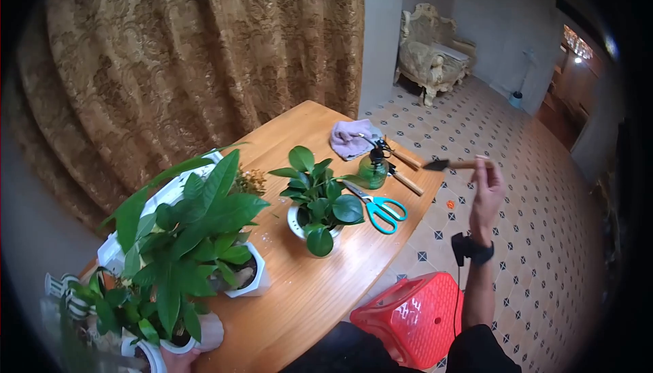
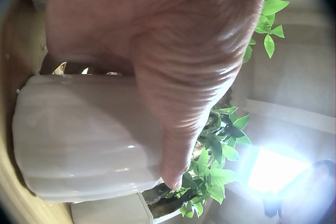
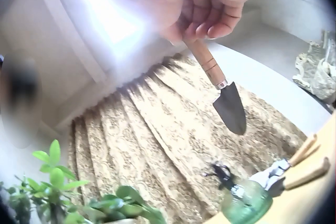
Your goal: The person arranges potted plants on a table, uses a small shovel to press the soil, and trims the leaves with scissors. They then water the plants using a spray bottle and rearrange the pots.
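My right hand (image 1: 487, 192) holds a small hand trowel (image 3: 230, 107) by its wooden handle, out past the table's right edge. Its dark blade points left in the head view and down in the right wrist view. At the table's near left, my left hand (image 2: 157, 40) grips a white ribbed flower pot (image 2: 84, 134), the thumb at its rim. Leaves hide most of that hand in the head view. Next to it stands a white angular pot (image 1: 257, 279) with a large-leaved plant (image 1: 197, 230). A round-leaved potted plant (image 1: 320, 199) sits mid-table.
Teal-handled scissors (image 1: 384, 213), a green glass spray bottle (image 1: 373, 171), wooden-handled tools (image 1: 408, 181) and a lilac cloth (image 1: 350, 138) lie toward the table's far right. A red plastic stool (image 1: 418, 318) stands below the right edge. A brown curtain (image 1: 204, 53) hangs behind the table (image 1: 299, 318).
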